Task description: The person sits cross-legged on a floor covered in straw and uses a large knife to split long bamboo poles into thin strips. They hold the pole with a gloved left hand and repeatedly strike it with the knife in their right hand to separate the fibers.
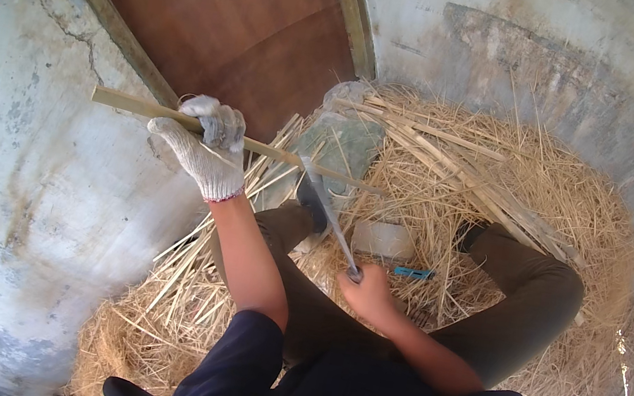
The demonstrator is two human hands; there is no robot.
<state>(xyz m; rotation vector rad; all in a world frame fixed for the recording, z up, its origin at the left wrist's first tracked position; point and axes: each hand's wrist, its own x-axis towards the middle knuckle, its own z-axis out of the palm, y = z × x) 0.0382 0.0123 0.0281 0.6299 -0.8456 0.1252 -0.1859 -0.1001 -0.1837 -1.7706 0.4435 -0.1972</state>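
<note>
My left hand (208, 148), in a white knitted glove with grey finger parts, is closed around a long flat bamboo strip (274, 154). The strip runs from the upper left, slopes slightly down to the right, and thins toward its far end. My bare right hand (370, 292) grips the handle of a long-bladed knife (328, 218). Its blade points up and to the left, and the tip end meets or crosses the strip to the right of my glove. The handle is mostly hidden in my fist.
Straw-like shavings (568, 198) cover the floor around my legs. A bundle of split strips (471, 178) lies at the far right, beside a greenish stone slab (340, 147). Between my legs are a pale block (384, 240) and a blue tool (413, 273). A brown door (222, 14) and plastered walls (68, 181) stand close by.
</note>
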